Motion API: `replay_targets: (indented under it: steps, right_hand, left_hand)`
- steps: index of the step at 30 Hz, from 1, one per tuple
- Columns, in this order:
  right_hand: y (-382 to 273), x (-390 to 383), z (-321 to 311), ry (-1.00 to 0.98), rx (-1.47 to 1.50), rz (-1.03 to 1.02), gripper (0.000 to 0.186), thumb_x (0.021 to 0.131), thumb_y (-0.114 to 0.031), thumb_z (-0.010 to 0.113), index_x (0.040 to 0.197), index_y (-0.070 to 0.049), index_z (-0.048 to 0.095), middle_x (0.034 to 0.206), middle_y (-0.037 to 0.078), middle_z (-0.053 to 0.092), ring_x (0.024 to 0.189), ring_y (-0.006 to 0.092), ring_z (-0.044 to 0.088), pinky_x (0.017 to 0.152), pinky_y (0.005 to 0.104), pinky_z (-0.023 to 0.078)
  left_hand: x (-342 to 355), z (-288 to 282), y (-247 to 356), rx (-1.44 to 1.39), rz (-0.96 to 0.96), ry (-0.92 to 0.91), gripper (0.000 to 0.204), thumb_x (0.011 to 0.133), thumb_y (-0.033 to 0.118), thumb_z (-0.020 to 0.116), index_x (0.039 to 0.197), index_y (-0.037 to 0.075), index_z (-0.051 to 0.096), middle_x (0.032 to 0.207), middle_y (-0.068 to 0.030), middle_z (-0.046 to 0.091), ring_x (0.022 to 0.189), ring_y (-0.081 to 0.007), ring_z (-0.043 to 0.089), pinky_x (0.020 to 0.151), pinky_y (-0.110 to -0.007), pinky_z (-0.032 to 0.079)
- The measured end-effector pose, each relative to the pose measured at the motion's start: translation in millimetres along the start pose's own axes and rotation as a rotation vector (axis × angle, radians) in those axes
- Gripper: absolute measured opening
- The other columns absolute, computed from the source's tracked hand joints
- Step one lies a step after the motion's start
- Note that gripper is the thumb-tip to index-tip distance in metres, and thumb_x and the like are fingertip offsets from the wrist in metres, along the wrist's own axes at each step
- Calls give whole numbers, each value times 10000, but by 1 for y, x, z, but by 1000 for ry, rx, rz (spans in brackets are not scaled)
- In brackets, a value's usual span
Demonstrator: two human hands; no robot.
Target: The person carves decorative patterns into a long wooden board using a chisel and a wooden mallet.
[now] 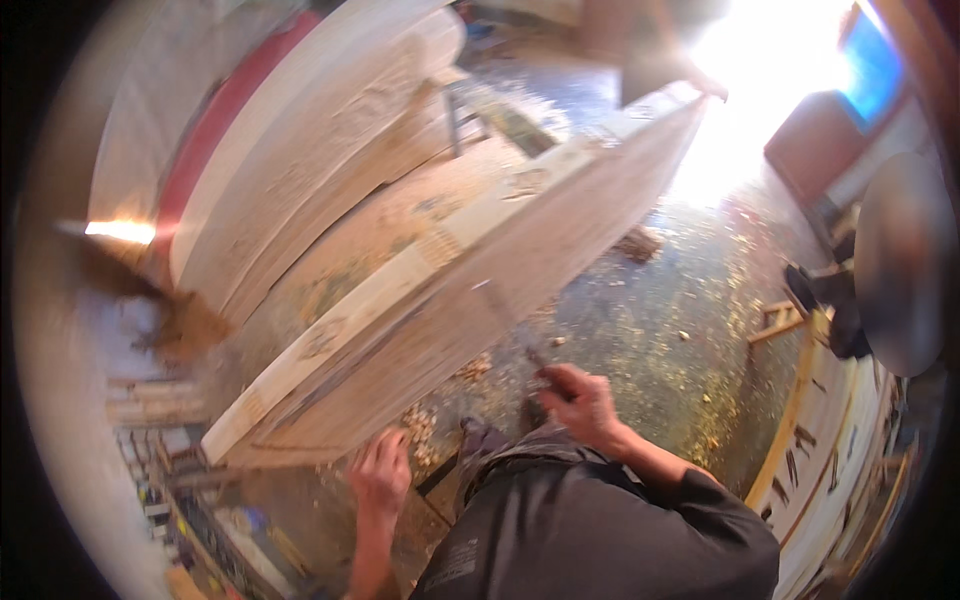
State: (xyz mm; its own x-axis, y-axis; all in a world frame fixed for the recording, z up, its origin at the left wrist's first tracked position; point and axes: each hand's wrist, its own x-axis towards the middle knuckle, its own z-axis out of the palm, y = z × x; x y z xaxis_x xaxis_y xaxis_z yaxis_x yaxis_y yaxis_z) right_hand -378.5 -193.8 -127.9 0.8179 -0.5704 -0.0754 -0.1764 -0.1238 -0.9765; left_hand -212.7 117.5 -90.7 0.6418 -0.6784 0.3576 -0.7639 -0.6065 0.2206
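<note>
Head view: right hand (580, 402) closed round a thin tool (536, 358) (blurry, maybe a chisel), left hand (380, 472) loosely curled, grip unclear, by the lower edge of the wooden board (430, 335) slanting mid-scene; best steady it, fingers clear of the tip.

- The right hand (582, 405) grips a slim, dark-handled tool (537, 358) (its far end is blurred) beside a long, pale wooden panel (450, 345) with carved patches along its upper edge.
- The left hand (380, 472), fingers curled, is at the panel's near edge; contact is unclear.
- Pale, curly wood shavings (420, 430) lie on the grey floor (615, 320).
- A curved, carved wooden piece (330, 150) stands at upper left.
</note>
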Motion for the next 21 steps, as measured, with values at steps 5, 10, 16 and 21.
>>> replay_targets:
  steps: [5, 10, 16, 21]
  right_hand:
    - [-21, 27, 30, 216, 245, 225, 316, 991, 44, 636, 1298, -25, 662, 800, 50, 698, 539, 64, 542, 477, 240, 398]
    - [-44, 41, 76, 355, 359, 195, 362, 1032, 30, 607, 1390, -17, 639, 821, 40, 695, 581, 47, 552, 513, 226, 418]
    - [-83, 46, 150, 457, 298, 316, 395, 1007, 13, 650, 1397, -34, 694, 803, 2, 703, 641, 38, 578, 560, 224, 437]
    - [-82, 34, 193, 466, 182, 355, 383, 983, -25, 719, 1366, -32, 720, 815, -25, 716, 741, 23, 600, 640, 229, 474]
  left_hand:
    - [85, -40, -65, 9, 434, -134, 150, 891, 81, 769, 1037, 70, 734, 1092, -77, 766, 981, -263, 752, 818, -386, 614]
    - [137, -55, -139, 9, 833, -289, 145, 926, 137, 711, 1026, 31, 704, 1108, -144, 746, 1030, -255, 733, 864, -350, 598]
    - [171, -57, -171, -355, 1020, -397, 157, 915, 122, 687, 1044, 38, 720, 1126, -130, 757, 1142, -264, 738, 920, -347, 607]
    - [184, -55, -174, -479, 870, -364, 213, 871, 116, 772, 1076, 74, 732, 1167, -111, 760, 1201, -306, 725, 978, -406, 610]
